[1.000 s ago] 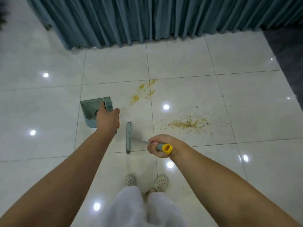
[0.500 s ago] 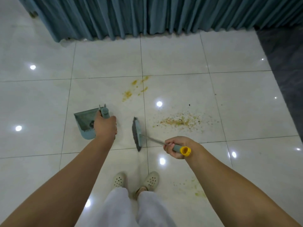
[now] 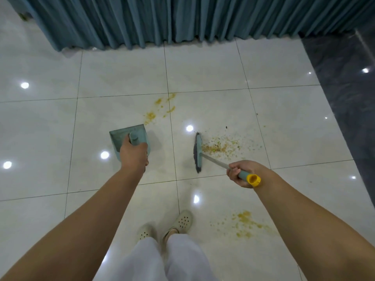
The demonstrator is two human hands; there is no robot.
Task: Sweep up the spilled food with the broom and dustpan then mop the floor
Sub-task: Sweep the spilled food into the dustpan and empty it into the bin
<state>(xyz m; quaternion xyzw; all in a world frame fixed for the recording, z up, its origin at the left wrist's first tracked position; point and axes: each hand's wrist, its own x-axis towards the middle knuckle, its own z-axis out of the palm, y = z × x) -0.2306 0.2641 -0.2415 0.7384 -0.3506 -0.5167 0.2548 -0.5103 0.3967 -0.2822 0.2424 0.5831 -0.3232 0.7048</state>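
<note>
My left hand [image 3: 133, 154] grips the handle of a teal dustpan [image 3: 121, 135] held over the white tiled floor. My right hand [image 3: 242, 172] grips the yellow-capped end of a broom handle. The teal broom head [image 3: 198, 152] stands on the floor just left of a wide scatter of yellow-brown crumbs [image 3: 221, 146]. A second patch of yellow spill [image 3: 160, 110] lies on the tiles beyond the dustpan. A third patch [image 3: 246, 224] lies near my right foot.
Teal curtains [image 3: 182, 19] hang along the far side of the floor. A dark marbled strip [image 3: 349, 94] runs down the right. My feet in pale perforated clogs [image 3: 182, 221] stand at the bottom centre. Ceiling lights glare on the glossy tiles.
The broom head has moved right, up against the crumb scatter. My right hand has swung right with it. The dustpan has shifted forward, and a spill patch near my right foot has come into view.
</note>
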